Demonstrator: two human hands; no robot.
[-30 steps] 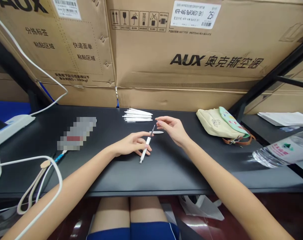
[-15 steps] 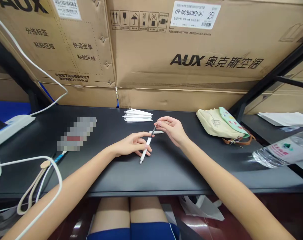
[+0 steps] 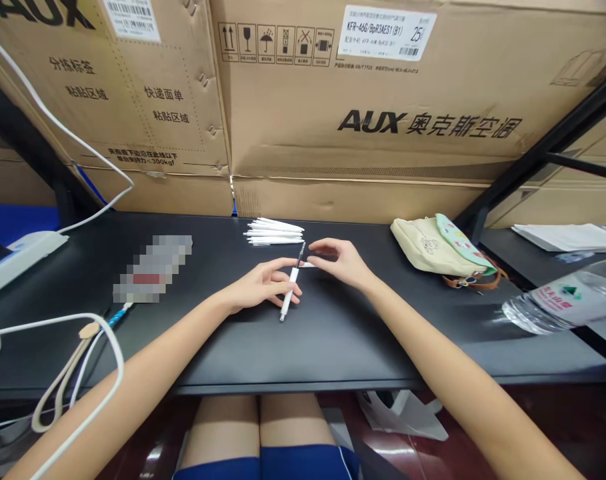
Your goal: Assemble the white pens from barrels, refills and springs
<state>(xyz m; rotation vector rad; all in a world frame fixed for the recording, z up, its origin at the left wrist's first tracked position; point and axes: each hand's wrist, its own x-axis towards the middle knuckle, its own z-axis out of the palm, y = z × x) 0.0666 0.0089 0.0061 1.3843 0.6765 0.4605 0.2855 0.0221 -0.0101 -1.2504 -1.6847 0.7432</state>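
Note:
My left hand (image 3: pixel 263 285) is closed around the white barrel of a pen (image 3: pixel 289 293), which stands tilted above the black table. A dark refill (image 3: pixel 301 257) sticks out bare from the barrel's upper end, its narrow tip pointing up and away. My right hand (image 3: pixel 343 261) is just right of that tip, thumb and forefinger apart, not touching the refill. A loose white pen part (image 3: pixel 307 265) lies on the table by the right fingertips, partly hidden by them. Behind both hands is a pile of white pens (image 3: pixel 274 231).
Cardboard boxes (image 3: pixel 363 153) stand along the table's back. To the right are a cream pouch (image 3: pixel 423 248) and a water bottle (image 3: pixel 565 300) lying on its side. A blurred-out device (image 3: pixel 155 267), a white cable (image 3: pixel 115 347) and a power strip (image 3: pixel 27 257) occupy the left.
My right fingers have come off the refill's tip, parted and lowered slightly toward the loose white part. The left hand still grips the pen barrel, now held a little more upright.

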